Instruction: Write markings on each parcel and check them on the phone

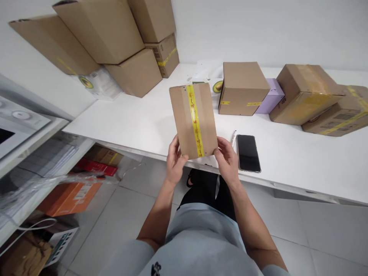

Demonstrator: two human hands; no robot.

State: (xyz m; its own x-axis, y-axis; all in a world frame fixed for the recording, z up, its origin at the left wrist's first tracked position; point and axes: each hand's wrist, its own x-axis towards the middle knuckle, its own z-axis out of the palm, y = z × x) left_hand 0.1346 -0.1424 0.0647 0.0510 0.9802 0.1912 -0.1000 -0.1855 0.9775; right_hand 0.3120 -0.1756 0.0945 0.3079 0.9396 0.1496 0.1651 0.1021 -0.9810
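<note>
A brown cardboard box with a yellow printed tape strip down its face is held up at the front edge of the white table. My left hand grips its lower left corner, thumb on the face. At the lower right corner, my right hand is closed on the same box, thumb near the edge. A white marker and a black phone lie on the table just right of my right hand.
Stacked cartons stand at the back left. Along the back right are a taped box, a lilac box and further cartons. A shelf with an orange box is at the left. The table extends right.
</note>
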